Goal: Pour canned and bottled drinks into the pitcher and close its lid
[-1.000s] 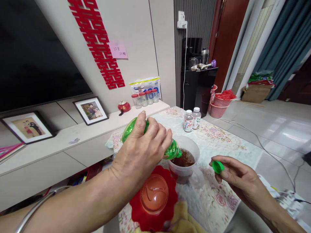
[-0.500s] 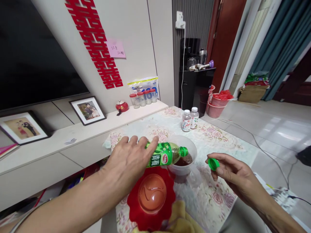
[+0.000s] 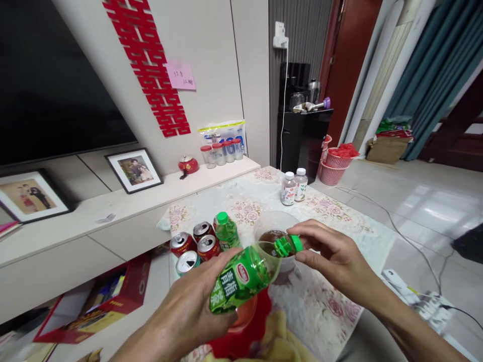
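My left hand [image 3: 199,296] is wrapped round a green-labelled plastic bottle [image 3: 245,276], tilted with its neck up to the right. Between the thumb and fingers of my right hand [image 3: 324,246] is a green bottle cap [image 3: 297,243], right at the bottle's mouth; whether it touches the threads I cannot tell. Behind the neck stands a translucent plastic jug [image 3: 269,221] with dark reddish-brown liquid. A red scalloped tray [image 3: 260,317] with an orange dish [image 3: 245,314] lies below the bottle, partly hidden by it.
Left of the jug stand several opened cans [image 3: 208,246] and another green-capped bottle [image 3: 227,231]. Two white-capped bottles [image 3: 289,188] are farther back on the floral tablecloth [image 3: 328,206]. A yellow cloth [image 3: 281,337] lies at the near edge. Power strips [image 3: 430,311] are at the right.
My left hand has drawn the bottle toward me and turned its neck upward, away from the jug. My right hand has brought the cap left to the mouth. The cans are now uncovered.
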Available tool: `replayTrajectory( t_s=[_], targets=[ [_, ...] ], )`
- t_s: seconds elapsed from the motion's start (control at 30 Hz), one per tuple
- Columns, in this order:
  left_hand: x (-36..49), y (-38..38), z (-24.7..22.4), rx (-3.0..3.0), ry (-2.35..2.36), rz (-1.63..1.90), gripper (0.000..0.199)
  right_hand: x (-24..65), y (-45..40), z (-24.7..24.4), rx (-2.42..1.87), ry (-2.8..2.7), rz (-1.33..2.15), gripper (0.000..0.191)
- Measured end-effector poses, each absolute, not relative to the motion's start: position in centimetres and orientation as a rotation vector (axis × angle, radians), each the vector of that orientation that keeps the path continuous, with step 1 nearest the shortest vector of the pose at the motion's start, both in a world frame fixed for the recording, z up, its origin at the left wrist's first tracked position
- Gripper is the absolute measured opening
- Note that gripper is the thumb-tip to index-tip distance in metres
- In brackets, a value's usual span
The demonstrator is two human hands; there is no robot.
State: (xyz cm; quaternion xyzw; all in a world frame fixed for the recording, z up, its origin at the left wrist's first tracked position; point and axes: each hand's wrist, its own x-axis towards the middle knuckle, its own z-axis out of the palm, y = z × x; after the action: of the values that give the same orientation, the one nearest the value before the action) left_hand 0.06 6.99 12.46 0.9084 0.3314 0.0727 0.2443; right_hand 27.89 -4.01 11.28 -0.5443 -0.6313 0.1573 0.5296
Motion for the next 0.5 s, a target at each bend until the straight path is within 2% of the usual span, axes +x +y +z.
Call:
replayTrajectory(
  t_s=[0.23,0.4,0.5],
  targets=[
    [-1.2,6.7,10.2,2.479,0.860,0.326,0.089,27.6,-3.2,12.2,-1.197,-1.801,0.325,0.028],
    [-1.8,6.0,7.9,2.608,0.931,0.505,0.082,27.4,-3.1,12.8,-1.314,-1.858,0.308,0.023],
    [-1.9,5.5,6.9,2.649,0.936,0.576,0.078,26.9,-3.2,13.2,-1.450,-1.863,0.335,0.029]
  ],
)
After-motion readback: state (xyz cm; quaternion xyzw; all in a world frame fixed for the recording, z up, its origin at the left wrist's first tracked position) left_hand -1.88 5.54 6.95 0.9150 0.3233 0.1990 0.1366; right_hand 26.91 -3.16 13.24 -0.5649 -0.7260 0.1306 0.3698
